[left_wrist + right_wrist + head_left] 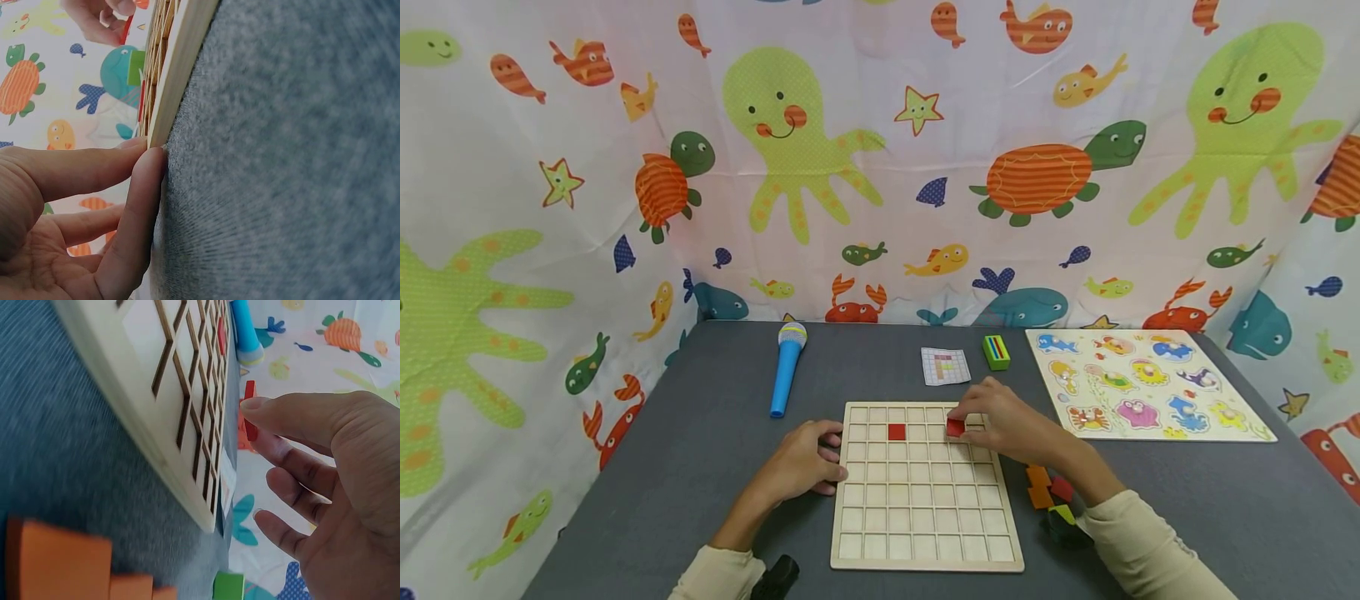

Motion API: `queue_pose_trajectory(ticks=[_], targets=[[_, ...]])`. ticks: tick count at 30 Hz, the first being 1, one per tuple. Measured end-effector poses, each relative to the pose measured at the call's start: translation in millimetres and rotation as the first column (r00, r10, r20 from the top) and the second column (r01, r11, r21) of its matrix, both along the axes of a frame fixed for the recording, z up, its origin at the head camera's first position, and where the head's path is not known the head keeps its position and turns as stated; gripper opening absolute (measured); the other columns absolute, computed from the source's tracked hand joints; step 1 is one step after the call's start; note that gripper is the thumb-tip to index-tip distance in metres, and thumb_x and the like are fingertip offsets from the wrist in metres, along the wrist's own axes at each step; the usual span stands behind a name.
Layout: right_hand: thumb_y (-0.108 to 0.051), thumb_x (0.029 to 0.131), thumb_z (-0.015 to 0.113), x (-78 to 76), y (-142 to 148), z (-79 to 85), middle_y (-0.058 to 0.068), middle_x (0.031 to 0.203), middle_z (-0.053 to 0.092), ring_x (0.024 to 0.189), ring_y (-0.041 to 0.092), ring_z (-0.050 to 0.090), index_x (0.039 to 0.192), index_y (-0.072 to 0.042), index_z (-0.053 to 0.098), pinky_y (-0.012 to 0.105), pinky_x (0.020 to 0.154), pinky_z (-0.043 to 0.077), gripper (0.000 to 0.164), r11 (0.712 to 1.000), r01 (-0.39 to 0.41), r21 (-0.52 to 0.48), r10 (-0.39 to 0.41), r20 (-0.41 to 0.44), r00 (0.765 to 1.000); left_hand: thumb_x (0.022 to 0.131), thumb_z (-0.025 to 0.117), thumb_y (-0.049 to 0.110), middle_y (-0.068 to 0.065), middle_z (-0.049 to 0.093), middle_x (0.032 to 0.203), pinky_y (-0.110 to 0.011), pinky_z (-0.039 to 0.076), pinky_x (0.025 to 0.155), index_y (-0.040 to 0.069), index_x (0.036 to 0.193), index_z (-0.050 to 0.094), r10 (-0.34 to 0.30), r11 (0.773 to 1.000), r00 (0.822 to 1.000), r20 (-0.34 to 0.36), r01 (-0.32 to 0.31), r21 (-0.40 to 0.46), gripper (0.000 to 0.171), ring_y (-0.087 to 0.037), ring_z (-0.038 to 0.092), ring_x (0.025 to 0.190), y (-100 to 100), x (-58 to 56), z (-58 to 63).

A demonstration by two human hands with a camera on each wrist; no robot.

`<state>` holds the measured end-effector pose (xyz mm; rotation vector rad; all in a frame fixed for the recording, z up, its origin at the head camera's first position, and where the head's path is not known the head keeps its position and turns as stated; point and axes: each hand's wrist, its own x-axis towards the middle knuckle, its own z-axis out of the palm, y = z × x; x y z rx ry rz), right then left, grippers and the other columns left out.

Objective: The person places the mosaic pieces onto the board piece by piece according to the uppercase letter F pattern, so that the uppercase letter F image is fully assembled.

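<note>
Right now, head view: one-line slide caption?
Left hand touches the wooden grid board; right hand pinches a red tile above it.

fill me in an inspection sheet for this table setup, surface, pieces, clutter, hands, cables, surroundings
Surface: dark grey tabletop.
Job's things: wooden grid board, flat; one red tile in its second row from the far edge; loose coloured pieces right of the board; printed card beyond it.
Clutter: blue toy microphone, striped green block, sea-animal puzzle.
Left hand: fingertips touch the board's left edge.
Right hand: pinches a second red tile above the board.
Cables: nothing seen.
Surroundings: white cloth printed with sea animals behind the table and along its sides.
</note>
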<state>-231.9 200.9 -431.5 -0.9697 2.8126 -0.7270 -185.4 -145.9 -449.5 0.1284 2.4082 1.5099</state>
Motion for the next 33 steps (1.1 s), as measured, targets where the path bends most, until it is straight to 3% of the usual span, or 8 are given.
queue_pose_trajectory(ticks=[22,25,33], targets=[[-0.015,0.096,0.079,-8.5,-36.1,-4.4,-0.001,0.116,0.071,0.116,0.025,0.056,0.121,-0.011,0.080,0.057,0.106,0.048,0.026,0.994,-0.106,-0.039,0.106,-0.021,0.994,0.084,0.082,-0.010,-0.017,0.060,0.123,-0.035,0.067,0.063,-0.008,0.146,0.054,-0.005,1.000,1.000,-0.003,0.005,-0.010,0.068,-0.021,0.068,0.091,0.3,-0.5,1.4],[-0.014,0.096,0.078,-10.5,-38.9,-6.6,0.000,0.116,0.071,0.115,0.025,0.057,0.121,-0.011,0.080,0.054,0.102,0.050,0.025,0.993,-0.114,-0.031,0.113,-0.027,0.993,0.084,0.082,-0.009,-0.017,0.060,0.123,-0.036,0.067,0.063,-0.007,0.146,0.054,-0.003,1.000,1.000,0.002,0.003,-0.009,0.069,-0.021,0.068,0.092,-0.1,-0.7,0.7],[-0.014,0.097,0.078,-13.8,-45.0,-8.6,0.001,0.121,0.071,0.121,0.026,0.056,0.124,-0.010,0.079,0.056,0.107,0.049,0.027,0.996,-0.092,-0.008,0.093,0.036,0.995,0.084,0.082,-0.010,-0.017,0.060,0.124,-0.036,0.067,0.063,-0.007,0.147,0.054,0.001,1.000,1.000,0.010,-0.001,-0.006,0.069,-0.021,0.068,0.092,0.1,-0.6,1.7]])
